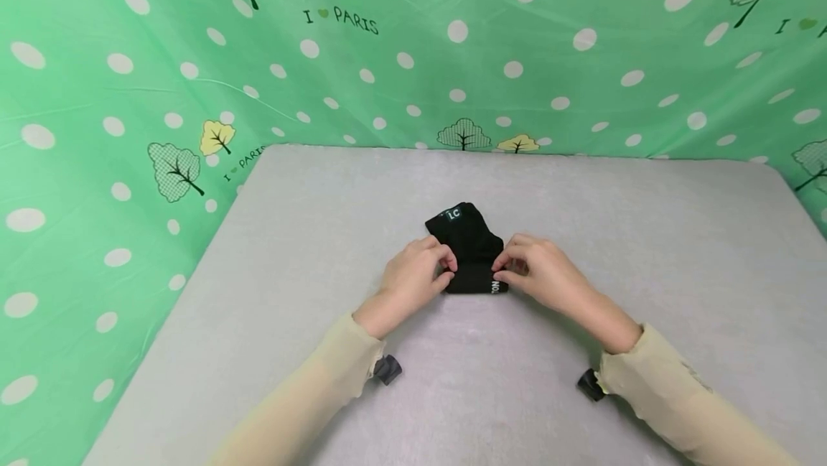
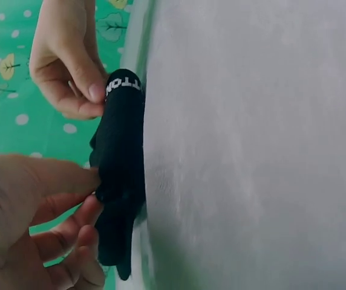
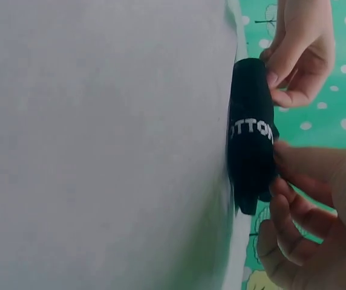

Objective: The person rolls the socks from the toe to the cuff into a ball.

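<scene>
A folded black sock [image 1: 470,249] with white lettering lies in the middle of the grey table [image 1: 323,236]. My left hand [image 1: 413,276] pinches its left edge between thumb and fingers. My right hand [image 1: 536,272] pinches the right edge by the lettered cuff. In the left wrist view the sock [image 2: 120,169] shows edge-on, with my left hand [image 2: 40,217] below and my right hand [image 2: 70,66] above. In the right wrist view the sock [image 3: 251,139] sits between my right hand [image 3: 306,211] and my left hand [image 3: 300,54].
A green cloth [image 1: 413,42] with white dots, trees and "I love PARIS" print hangs behind and to the left of the table. Small black wrist cameras [image 1: 388,369] [image 1: 589,384] sit under both cream sleeves.
</scene>
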`<state>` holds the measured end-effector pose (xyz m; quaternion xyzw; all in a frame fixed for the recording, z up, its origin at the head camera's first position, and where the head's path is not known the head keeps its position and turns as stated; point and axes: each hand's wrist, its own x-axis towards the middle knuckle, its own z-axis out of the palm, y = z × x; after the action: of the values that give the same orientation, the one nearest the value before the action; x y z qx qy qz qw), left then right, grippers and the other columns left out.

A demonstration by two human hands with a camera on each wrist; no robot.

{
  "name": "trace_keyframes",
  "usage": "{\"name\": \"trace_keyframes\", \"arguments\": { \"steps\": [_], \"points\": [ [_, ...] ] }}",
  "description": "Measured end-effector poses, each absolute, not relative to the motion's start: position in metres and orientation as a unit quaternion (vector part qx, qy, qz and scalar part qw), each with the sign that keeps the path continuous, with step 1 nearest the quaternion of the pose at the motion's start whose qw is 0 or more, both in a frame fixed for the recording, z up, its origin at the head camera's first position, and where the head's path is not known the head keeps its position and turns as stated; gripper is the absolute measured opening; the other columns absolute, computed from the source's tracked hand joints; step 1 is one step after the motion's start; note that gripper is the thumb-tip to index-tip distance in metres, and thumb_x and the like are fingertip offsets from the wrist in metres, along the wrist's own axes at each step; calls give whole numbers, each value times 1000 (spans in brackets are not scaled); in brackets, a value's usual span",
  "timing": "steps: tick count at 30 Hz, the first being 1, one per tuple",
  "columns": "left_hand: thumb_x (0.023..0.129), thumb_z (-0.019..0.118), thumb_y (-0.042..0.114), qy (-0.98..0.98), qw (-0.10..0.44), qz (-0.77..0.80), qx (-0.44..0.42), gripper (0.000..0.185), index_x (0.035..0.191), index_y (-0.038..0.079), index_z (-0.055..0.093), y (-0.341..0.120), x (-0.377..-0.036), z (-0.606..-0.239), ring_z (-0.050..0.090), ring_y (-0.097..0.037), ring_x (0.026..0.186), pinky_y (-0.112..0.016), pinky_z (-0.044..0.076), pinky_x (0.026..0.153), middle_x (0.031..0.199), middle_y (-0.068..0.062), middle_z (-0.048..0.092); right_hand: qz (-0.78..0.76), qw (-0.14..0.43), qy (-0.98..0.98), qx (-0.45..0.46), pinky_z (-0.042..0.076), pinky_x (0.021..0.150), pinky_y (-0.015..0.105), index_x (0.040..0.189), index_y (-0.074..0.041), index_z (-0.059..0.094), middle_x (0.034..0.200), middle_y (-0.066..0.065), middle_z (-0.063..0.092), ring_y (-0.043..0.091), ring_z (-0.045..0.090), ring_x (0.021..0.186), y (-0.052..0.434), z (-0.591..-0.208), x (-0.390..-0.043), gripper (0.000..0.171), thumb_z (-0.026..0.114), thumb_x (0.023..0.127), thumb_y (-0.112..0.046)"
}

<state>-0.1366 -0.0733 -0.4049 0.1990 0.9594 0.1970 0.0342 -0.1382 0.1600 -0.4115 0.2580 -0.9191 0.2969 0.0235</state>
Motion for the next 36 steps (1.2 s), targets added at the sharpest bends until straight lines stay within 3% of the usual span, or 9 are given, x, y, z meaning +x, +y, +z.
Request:
{"name": "trace_keyframes", "arguments": {
  "steps": [7,13,19,29,36],
  "points": [
    [84,79,34,959,69,179,207,27,104,21,68,-76,-134,-404,58,-18,104,-34,54,85,107,5,58,258,4,-924,283,51,74,31,101,-12,73,99,-1,66,14,59,84,166,-413,-135,31,87,76,-22],
    [83,82,31,962,88,144,216,35,107,17,61,-72,-136,-405,56,-19,105,-35,54,85,111,1,54,237,-6,-930,282,51,81,38,100,-11,68,95,1,62,16,58,89,161,-414,-137,40,91,71,-25],
    [85,80,32,964,75,139,214,32,107,18,62,-71,-137,-405,57,-19,108,-35,55,83,112,2,55,232,13,-932,279,50,77,36,95,-10,67,89,0,58,15,55,84,157,-417,-139,37,91,70,-20],
    [87,76,30,958,31,190,213,25,107,18,69,-78,-144,-411,57,-22,107,-35,53,89,118,3,61,291,39,-920,260,52,75,35,95,-11,69,93,-1,66,16,60,84,159,-420,-141,25,85,77,-18],
    [89,75,27,946,21,251,202,23,110,18,71,-86,-148,-414,60,-17,94,-32,51,85,111,3,67,334,23,-914,227,55,70,33,99,-10,71,91,2,70,16,63,80,158,-420,-141,20,81,84,-19]
  ]
}}
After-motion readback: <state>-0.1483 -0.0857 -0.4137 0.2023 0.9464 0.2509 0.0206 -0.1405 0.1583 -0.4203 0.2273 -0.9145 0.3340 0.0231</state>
